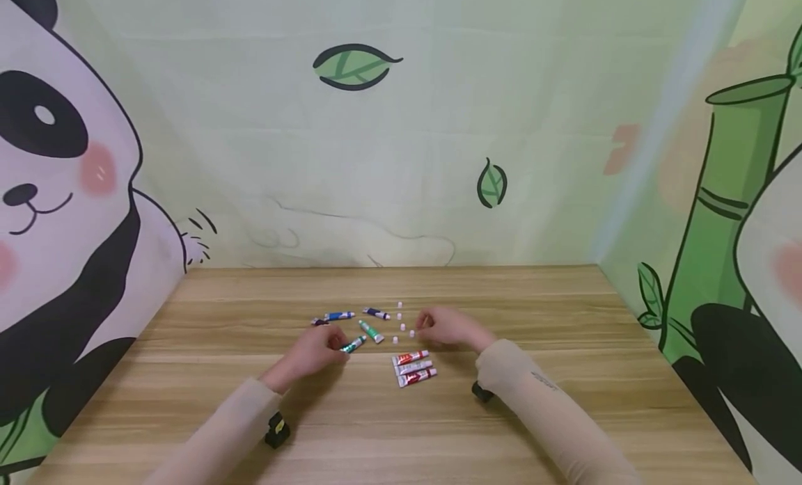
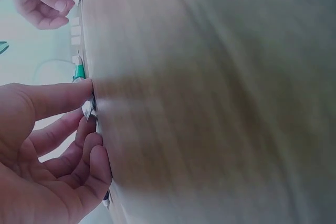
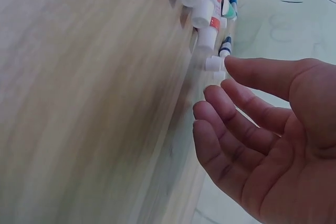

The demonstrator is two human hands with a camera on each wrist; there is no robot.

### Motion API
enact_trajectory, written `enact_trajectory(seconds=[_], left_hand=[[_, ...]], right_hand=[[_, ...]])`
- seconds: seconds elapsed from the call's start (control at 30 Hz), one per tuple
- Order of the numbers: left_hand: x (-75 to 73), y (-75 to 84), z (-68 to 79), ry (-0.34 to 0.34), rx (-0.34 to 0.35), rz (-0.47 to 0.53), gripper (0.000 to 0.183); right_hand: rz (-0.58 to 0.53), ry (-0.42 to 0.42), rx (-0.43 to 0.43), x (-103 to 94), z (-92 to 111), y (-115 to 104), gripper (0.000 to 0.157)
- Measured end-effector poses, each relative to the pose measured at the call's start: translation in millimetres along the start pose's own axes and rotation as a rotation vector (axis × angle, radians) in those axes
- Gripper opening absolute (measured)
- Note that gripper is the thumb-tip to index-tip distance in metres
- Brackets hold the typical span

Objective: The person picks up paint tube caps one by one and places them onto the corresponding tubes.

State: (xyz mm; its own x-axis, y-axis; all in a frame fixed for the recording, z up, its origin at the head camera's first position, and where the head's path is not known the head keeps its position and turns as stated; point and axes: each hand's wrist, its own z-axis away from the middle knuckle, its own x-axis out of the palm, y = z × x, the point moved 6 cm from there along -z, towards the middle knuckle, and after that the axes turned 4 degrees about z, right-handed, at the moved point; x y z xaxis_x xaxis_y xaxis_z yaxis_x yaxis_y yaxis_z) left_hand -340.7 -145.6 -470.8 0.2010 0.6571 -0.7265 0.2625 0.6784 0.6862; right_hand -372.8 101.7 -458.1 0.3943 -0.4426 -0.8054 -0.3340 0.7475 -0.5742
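Note:
My left hand [image 1: 316, 351] pinches a teal-green paint tube [image 1: 354, 344] by its flat silver end, low over the table. In the left wrist view the thumb and fingers lie on either side of that end. A lighter green tube [image 1: 371, 331] rests just beyond it. My right hand [image 1: 447, 326] holds nothing, its fingers loosely bent beside several small white caps [image 1: 402, 327]. One cap [image 3: 213, 64] sits close to the thumb tip in the right wrist view. Nearer me lie three tubes side by side: orange-red [image 1: 410, 358], pale [image 1: 413, 367] and dark red [image 1: 417, 378].
Farther back on the wooden table [image 1: 532, 290] lie a blue tube [image 1: 339, 316], a navy tube [image 1: 376, 313] and a dark purple tube [image 1: 319, 322] partly behind the left hand. A backdrop with painted pandas [image 1: 94, 193] and leaves stands behind and along both sides.

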Motion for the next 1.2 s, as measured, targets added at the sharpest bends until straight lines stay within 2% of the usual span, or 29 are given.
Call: enact_trajectory(seconds=[0.23, 0.47, 0.73, 1.07, 1.2], left_hand=[[2.5, -2.2, -3.2, 0.001, 0.001, -0.004, 0.014], [4.5, -0.9, -1.6, -0.008, 0.013, 0.001, 0.014], [4.9, -1.2, -1.6, -0.019, -0.017, 0.020, 0.014], [3.2, -5.5, -0.9, -0.011, -0.038, 0.056, 0.013], [1.5, -5.5, 0.1, -0.007, -0.050, 0.063, 0.011]], right_hand=[[0.005, -0.003, 0.005, 4.2, -6.5, -3.7, 0.014], [0.034, 0.004, -0.027, 9.8, -11.7, -9.0, 0.011], [0.095, 0.025, -0.032, 13.9, -17.0, -10.2, 0.006], [0.046, 0.031, 0.030, 11.3, -16.8, -8.0, 0.003], [0.024, 0.044, 0.029, 7.1, -15.0, -6.4, 0.004]])
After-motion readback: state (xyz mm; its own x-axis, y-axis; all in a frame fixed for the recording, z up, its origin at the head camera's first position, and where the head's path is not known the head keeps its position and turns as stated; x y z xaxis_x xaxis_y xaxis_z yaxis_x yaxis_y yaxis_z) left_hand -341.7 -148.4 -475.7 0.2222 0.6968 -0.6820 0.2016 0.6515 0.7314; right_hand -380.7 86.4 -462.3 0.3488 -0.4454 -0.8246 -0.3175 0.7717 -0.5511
